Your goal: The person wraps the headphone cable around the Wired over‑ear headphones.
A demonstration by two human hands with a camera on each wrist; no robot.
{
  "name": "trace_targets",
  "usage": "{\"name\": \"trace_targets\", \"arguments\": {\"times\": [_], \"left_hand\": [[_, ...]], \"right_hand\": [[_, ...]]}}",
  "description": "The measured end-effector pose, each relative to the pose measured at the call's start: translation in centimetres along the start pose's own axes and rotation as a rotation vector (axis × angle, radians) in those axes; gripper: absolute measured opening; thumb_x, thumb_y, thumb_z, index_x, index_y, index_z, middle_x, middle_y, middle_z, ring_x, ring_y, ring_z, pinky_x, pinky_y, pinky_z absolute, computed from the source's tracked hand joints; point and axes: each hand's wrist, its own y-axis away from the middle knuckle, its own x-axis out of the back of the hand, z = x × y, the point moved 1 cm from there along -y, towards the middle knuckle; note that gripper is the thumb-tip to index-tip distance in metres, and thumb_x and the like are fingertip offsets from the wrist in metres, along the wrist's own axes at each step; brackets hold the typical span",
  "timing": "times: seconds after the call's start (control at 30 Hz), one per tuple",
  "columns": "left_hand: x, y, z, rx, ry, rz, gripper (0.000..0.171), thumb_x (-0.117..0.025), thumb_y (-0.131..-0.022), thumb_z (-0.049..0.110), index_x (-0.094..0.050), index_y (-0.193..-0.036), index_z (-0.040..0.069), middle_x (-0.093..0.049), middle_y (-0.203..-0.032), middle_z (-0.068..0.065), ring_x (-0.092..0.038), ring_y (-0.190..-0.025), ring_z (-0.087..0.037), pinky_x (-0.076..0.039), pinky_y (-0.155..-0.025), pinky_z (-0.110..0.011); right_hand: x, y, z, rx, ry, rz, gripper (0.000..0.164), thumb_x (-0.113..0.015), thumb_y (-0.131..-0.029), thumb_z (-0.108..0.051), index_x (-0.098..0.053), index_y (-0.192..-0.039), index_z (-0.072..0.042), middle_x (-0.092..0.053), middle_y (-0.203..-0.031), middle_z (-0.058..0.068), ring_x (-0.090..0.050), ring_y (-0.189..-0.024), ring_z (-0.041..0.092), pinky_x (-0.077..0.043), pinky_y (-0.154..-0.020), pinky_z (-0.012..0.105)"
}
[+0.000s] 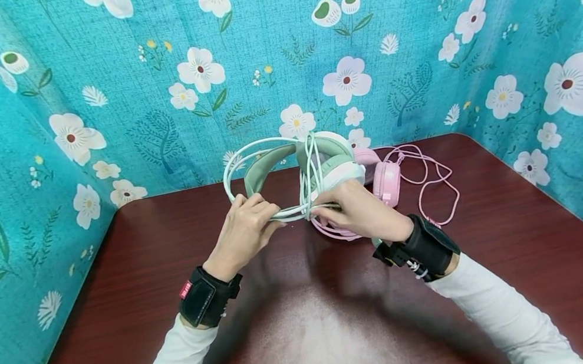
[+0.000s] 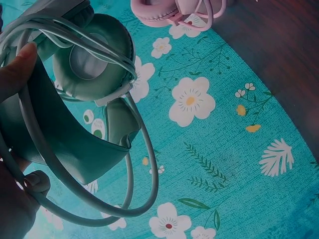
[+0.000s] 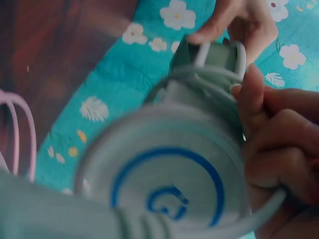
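Pale green headphones (image 1: 269, 169) are held up over the table between both hands. Their light green cable (image 1: 315, 162) is wound around the headband in several loops, bunched near one ear cup. My left hand (image 1: 247, 231) grips the headband on the left, thumb and fingers pinching it together with the cable loops; the left wrist view shows a round ear cushion (image 2: 89, 59) beyond. With curled fingers my right hand (image 1: 361, 210) pinches the cable at the wrapped part. Close to it in the right wrist view is an ear cup (image 3: 169, 174) with a blue ring and logo.
Behind the right hand, pink headphones (image 1: 388, 184) lie on the dark red-brown table (image 1: 193, 207), partly hidden. Their pink cable (image 1: 442, 175) loops out to the right. A turquoise flowered curtain (image 1: 267, 48) surrounds the table's back and sides.
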Motion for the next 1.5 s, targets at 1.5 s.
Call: {"name": "trace_targets", "arguments": {"times": [1.5], "left_hand": [[1.0,0.7,0.6,-0.065,0.093,-0.129,0.025,-0.087,-0.071,0.013,-0.065,-0.082,0.009,-0.062,-0.076,-0.001,-0.053,-0.077,-0.016,-0.031,-0.071,-0.033]], "right_hand": [[6.3,-1.9,4.2,-0.233,-0.264,-0.352,0.007,-0.074,-0.089,-0.007,-0.071,-0.089,0.000,-0.059,-0.067,-0.003,-0.050,-0.061,0.007,-0.037,-0.058,0.023]]}}
